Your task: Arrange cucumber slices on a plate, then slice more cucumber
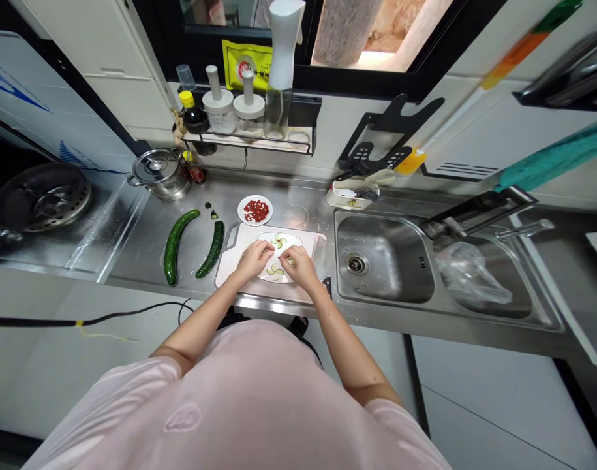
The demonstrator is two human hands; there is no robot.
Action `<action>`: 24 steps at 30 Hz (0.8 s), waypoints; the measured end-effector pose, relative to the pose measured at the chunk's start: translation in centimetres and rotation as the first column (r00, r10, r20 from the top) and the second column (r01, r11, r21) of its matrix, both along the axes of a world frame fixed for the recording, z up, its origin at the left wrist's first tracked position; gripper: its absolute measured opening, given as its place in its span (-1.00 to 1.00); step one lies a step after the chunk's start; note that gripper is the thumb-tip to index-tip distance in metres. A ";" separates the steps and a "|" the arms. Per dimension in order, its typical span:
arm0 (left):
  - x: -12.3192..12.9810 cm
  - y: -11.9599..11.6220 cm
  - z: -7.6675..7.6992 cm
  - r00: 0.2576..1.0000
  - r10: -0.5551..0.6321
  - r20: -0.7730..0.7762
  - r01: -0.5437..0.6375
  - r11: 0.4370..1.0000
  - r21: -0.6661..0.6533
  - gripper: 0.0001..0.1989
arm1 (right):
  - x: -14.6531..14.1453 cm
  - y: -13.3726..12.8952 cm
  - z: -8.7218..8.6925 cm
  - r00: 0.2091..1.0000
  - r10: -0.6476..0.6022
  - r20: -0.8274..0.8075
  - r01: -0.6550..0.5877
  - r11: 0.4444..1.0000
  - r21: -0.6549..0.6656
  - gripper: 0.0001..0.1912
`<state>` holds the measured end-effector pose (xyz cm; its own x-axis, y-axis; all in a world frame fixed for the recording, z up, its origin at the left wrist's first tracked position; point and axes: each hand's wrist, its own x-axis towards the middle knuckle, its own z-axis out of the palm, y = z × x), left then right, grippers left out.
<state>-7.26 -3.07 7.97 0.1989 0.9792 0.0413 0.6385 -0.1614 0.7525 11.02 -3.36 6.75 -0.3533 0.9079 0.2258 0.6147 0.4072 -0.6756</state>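
Both hands are over a white plate point(262, 239) on a pale cutting board point(226, 262). My left hand point(254, 259) is at the plate's left side, fingers pinched together; what it holds, if anything, is too small to tell. Opposite it, my right hand point(299, 266) is also closed in a pinch, its fingertips hiding any small item. Thin green-edged slices form a pinwheel point(278, 241) near the plate's far edge and another point(275, 271) nearer me. Behind the board stands a small white dish with chopped red pieces point(256, 210).
Left of the board lie two cucumbers point(175, 247) point(213, 250) and small cut ends point(214, 214). A lidded pot point(162, 174) and a wok point(38, 196) are farther left. A knife handle point(327, 285) shows beside the sink point(386, 258). A shelf point(259, 140) holds jars and bottles.
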 end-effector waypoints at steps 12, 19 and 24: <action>-0.2 -2.0 -3.9 0.975 -0.017 -0.223 0.029 0.998 0.052 -0.89 | -0.3 -1.7 -5.6 0.964 0.025 0.264 -0.009 0.998 -0.064 -0.90; -0.3 -3.2 -5.6 0.939 -0.079 -0.334 0.107 0.992 0.066 -0.83 | -0.7 -1.9 -6.0 0.947 0.025 0.321 -0.007 0.998 -0.056 -0.89; -0.2 -3.7 -6.4 0.912 -0.155 -0.381 0.200 0.976 0.082 -0.76 | -0.9 -1.9 -6.1 0.941 0.020 0.338 -0.003 0.999 -0.051 -0.87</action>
